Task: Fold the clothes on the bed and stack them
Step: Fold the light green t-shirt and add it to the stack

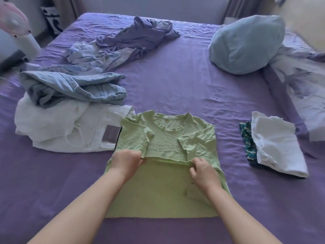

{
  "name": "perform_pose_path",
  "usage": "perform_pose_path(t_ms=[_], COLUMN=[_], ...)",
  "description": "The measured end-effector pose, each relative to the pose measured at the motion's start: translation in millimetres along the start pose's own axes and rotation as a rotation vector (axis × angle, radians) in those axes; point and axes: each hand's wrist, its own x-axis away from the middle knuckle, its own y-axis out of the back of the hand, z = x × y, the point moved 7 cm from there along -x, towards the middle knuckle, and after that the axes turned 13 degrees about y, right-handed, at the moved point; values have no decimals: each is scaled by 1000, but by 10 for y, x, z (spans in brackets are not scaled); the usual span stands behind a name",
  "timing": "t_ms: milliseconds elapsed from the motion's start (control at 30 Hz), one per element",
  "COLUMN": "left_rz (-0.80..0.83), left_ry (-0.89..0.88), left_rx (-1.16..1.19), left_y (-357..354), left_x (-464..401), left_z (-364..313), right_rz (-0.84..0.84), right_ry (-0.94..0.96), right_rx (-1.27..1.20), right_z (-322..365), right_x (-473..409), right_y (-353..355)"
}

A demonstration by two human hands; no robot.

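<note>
Both hands (165, 160) on green T-shirt (167, 138)

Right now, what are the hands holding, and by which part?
Both hands, left and right, pinch the green T-shirt by its bottom hem, folded up over the front.

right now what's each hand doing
Left hand: pinching the hem of the green t-shirt.
Right hand: pinching the same hem.

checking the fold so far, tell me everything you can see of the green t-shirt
The green t-shirt is light green, soft knit, with a ribbed round neck and dark script on the chest. It lies flat on the purple sheet, both short sleeves folded inward. The left hand and right hand pinch its hem, folded up to mid-chest.
</note>
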Motion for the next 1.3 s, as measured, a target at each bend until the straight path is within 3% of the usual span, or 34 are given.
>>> perform_pose_path(t_ms=[200, 300, 467, 633, 833, 1033, 1133, 1233, 1300], left_rz=[4, 19, 61, -5, 77, 88, -26, -304, -280], left_ry=[21, -82, -123, -56, 64, 109, 111, -119, -399], left_rx=[-34, 3, 158, 221, 101, -142, -116, 73, 146], left_y=[250, 213, 77, 153, 53, -376, -475, -342, -346], left_x=[-731, -962, -1245, -1678, -2287, -2668, -2614, -2355, -2074], left_z=[90, 45, 35, 129, 56, -151, -237, -562, -948], right_rz=[-68, -118, -228, -268, -210, -193, -158, -214, -257], right_ry=[-345, -523, -416, -356, -346, -320, -306, -281, -260], right_rx=[125, -7, -192, -115, -85, -49, -30, -59, -108], right_z=[-221, -354, -290, -395, -656, -886, -936, -927, -892], right_x=[-514, -599, -863, -1164, -1829, -2458, -2551, -2525, -2447], right_y=[307, 287, 302, 553, 681, 360, 125, 51, 69])
